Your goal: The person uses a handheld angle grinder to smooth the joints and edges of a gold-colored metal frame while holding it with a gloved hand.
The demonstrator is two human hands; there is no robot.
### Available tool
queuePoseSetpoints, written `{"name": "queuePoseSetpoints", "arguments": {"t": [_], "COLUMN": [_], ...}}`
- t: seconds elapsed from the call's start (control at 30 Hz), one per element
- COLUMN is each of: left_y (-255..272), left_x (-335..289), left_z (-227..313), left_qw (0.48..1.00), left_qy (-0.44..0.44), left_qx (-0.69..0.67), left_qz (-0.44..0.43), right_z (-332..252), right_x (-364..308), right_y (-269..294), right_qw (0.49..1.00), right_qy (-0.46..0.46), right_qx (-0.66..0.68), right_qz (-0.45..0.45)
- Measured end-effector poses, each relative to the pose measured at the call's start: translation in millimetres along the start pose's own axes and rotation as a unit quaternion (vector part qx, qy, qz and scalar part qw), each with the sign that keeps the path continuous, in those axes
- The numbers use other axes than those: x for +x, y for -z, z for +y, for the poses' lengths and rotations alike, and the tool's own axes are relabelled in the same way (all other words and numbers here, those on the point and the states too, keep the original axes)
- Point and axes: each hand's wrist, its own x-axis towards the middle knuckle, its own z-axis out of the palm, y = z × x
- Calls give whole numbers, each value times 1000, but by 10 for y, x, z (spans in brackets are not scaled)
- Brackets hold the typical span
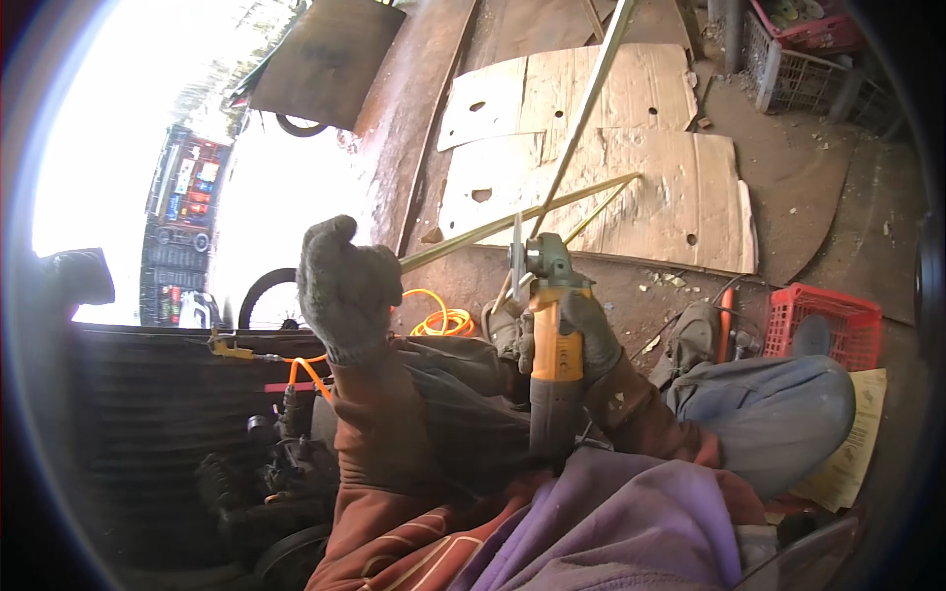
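Observation:
My left hand (pixel 347 288), in a grey work glove, is closed around the near end of a long, thin, straight bar (pixel 478 233). The bar slants away to the right over the cardboard; its material is hard to tell. In my gloved right hand (pixel 595 338) is a yellow and green angle grinder (pixel 557 353), its body pointing away from me. The grinder's thin disc (pixel 516 254) stands upright, edge-on, at the bar. Whether it touches the bar I cannot tell. A second long bar (pixel 588 103) crosses beyond the disc toward the top.
Flattened cardboard (pixel 631 148) lies on the floor ahead. An orange hose (pixel 445 321) is coiled near my foot. At the right sit a red plastic basket (pixel 828 320) and a grey crate (pixel 796 79). Dark machinery (pixel 266 473) stands close on the left, below a bicycle wheel (pixel 271 300).

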Motion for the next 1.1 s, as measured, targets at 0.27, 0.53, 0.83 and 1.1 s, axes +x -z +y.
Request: {"name": "queuePoseSetpoints", "arguments": {"t": [0.27,0.53,0.83,1.1], "left_y": [149,263,90,-225], "left_x": [154,245,624,699], "left_z": [100,-44,-434,-2009], "left_qw": [996,986,953,934], "left_qy": [27,47,-62,196], "left_qx": [-22,-51,-61,244], "left_qz": [83,153,289,174], "right_z": [-70,-86,-598,-1621], "right_x": [-167,-522,-1103,-1847], "right_y": [1,-79,-598,-465], "right_qw": [1000,975,982,917], "right_qy": [-1,74,164,292], "right_qx": [-31,-183,-24,-269], "right_qz": [0,102,-87,-46]}}
